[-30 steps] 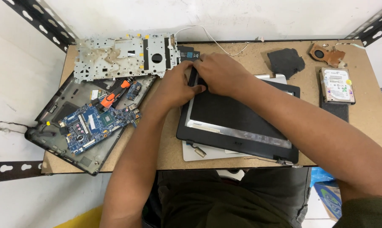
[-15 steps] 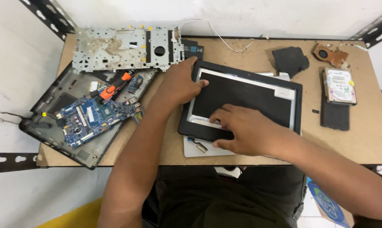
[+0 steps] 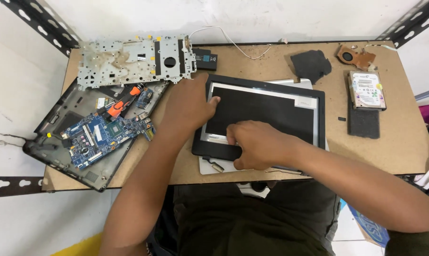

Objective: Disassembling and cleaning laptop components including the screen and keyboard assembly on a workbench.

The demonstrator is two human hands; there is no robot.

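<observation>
A laptop screen (image 3: 271,111) in a black bezel (image 3: 321,118) lies flat on the wooden bench (image 3: 390,151), over a silver lid (image 3: 209,167) that shows at its front left corner. My left hand (image 3: 188,106) grips the bezel's left edge, with the thumb lying over onto the panel. At the bezel's lower left edge, my right hand (image 3: 259,144) has its fingers curled down onto the rim.
At the left lies an open laptop base (image 3: 58,156) with a blue motherboard (image 3: 100,137) and an orange-handled tool (image 3: 117,106). Behind it is a metal keyboard frame (image 3: 129,59). A hard drive (image 3: 366,90), black pad (image 3: 364,124), copper fan (image 3: 354,57) and white cable (image 3: 233,43) lie at the back right.
My right hand left the screen's top left corner and came down to its lower left edge. The left hand stayed on the left edge, and the screen turned slightly.
</observation>
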